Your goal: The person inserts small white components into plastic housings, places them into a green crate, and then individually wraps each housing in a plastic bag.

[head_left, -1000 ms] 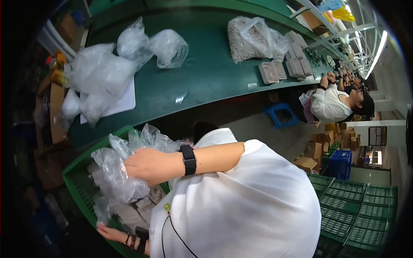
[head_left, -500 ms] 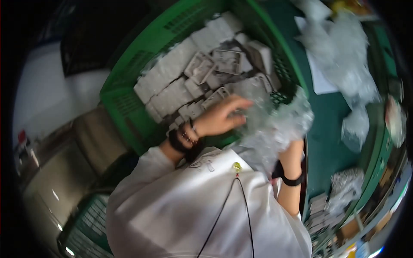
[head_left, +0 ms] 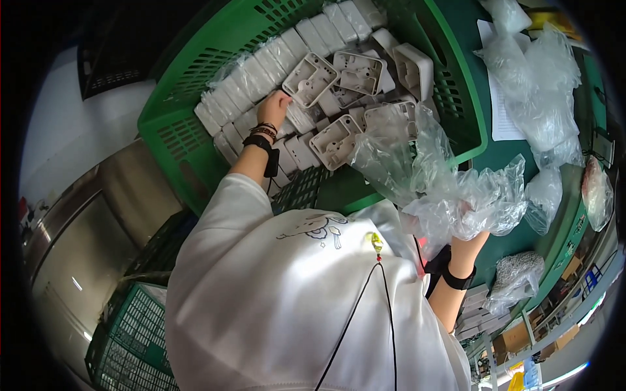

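Note:
A green crate (head_left: pixel 469 111) in front of me holds white plastic housings, some bare and some in rows in clear wrap. My left hand (head_left: pixel 274 109) reaches into it with fingers curled at the lower left corner of an open-faced white plastic housing (head_left: pixel 310 80). Its fingertips are partly hidden. Another bare housing (head_left: pixel 336 142) lies nearer me. To the right, my right hand (head_left: pixel 468 221) is closed on a bunch of crumpled clear plastic bags (head_left: pixel 450 189), which cover most of its fingers and hang partly over the crate's near right edge.
On the green table (head_left: pixel 499 247) at the right lie filled clear bags (head_left: pixel 544 91) on a paper sheet (head_left: pixel 505 120). A bag of small grey parts (head_left: pixel 518 277) sits nearer, beside stacked white pieces. Another green crate (head_left: pixel 140 332) stands at lower left.
My left hand has moved left and away from the bags to a housing in the crate. My right hand and the bags have shifted slightly right.

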The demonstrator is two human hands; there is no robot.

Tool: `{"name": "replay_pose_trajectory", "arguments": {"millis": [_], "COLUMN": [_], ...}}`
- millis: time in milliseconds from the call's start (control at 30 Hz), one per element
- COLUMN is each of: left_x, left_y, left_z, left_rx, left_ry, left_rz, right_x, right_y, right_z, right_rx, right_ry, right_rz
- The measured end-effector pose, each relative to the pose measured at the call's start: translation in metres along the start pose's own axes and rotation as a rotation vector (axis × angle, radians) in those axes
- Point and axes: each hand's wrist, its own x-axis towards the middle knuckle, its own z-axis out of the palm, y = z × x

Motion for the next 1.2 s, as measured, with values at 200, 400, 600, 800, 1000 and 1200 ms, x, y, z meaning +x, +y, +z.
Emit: {"name": "replay_pose_trajectory", "arguments": {"millis": [200, 400, 600, 800, 1000, 1200], "left_x": [-0.012, -0.062, -0.081, -0.073, -0.055, -0.020], "left_y": [0.017, 0.113, 0.163, 0.163, 0.152, 0.144], "left_z": [-0.035, -0.090, -0.105, -0.069, -0.026, 0.037], "left_rx": [-0.687, -1.225, -1.727, -2.289, -2.465, -2.076], "left_ry": [0.361, 0.437, 0.080, -0.392, -0.710, -0.588], "left_rz": [0.045, 0.259, 0.561, 0.468, 0.496, -0.083], "right_x": [0.002, 0.020, 0.044, 0.070, 0.073, 0.091], "right_y": [-0.003, -0.036, -0.043, -0.071, -0.069, -0.033], "right_z": [0.005, 0.042, 0.101, 0.087, 0.090, 0.101], "right_rx": [-0.049, -0.268, 0.310, 0.537, 1.368, 1.061], "right_ry": [-0.108, -0.424, -0.381, -0.432, -0.421, -0.300], "right_rz": [-0.031, -0.441, -0.131, -0.059, 0.439, 0.212]}}
